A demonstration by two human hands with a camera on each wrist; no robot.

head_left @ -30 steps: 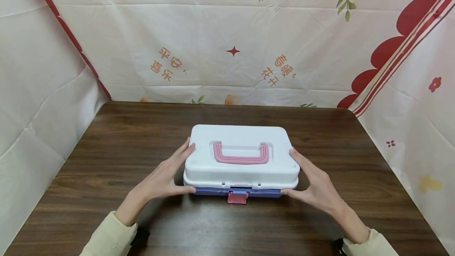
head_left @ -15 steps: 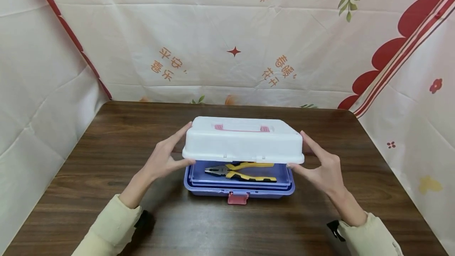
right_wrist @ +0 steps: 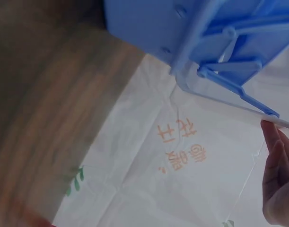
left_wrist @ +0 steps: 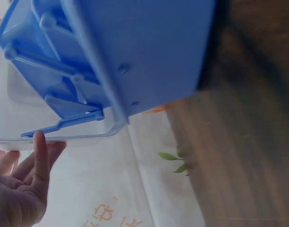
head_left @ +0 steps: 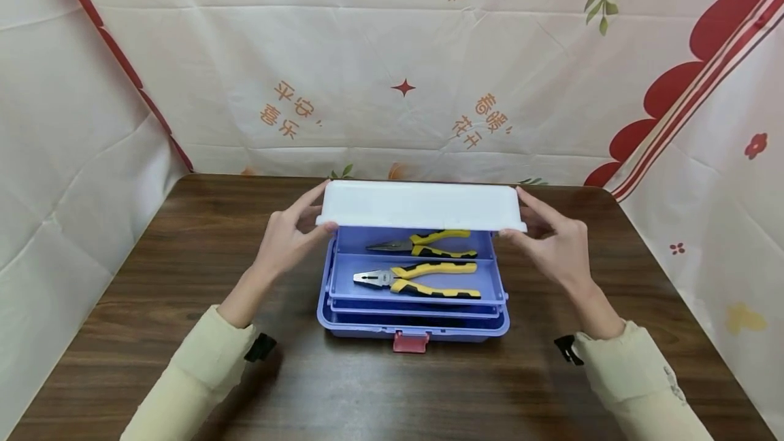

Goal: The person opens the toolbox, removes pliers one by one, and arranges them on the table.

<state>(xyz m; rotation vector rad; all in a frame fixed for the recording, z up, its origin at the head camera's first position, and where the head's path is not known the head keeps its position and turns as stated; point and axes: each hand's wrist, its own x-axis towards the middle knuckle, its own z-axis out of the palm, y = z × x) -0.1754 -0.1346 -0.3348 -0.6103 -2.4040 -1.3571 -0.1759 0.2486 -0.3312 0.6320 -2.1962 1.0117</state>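
A blue toolbox with a raised white lid stands mid-table. My left hand holds the lid's left end, thumb on its lower front edge and fingers along the side. At the other end, my right hand grips it the same way. Under the lid, combination pliers with yellow-black handles lie in the front compartment of the top tray. Needle-nose pliers lie in the compartment behind, partly shaded. A pink latch hangs at the front. Both wrist views show hinged tray arms linking trays and lid.
The toolbox rests on a dark wooden table. White printed cloth hangs behind and at both sides. Below the top tray sits a lower tray, its inside mostly hidden. Black straps show at both sleeves.
Both hands have lifted the lid up and back from closed, tilting it away. The trays rose with it, and first the combination pliers, then the needle-nose pliers came into view.
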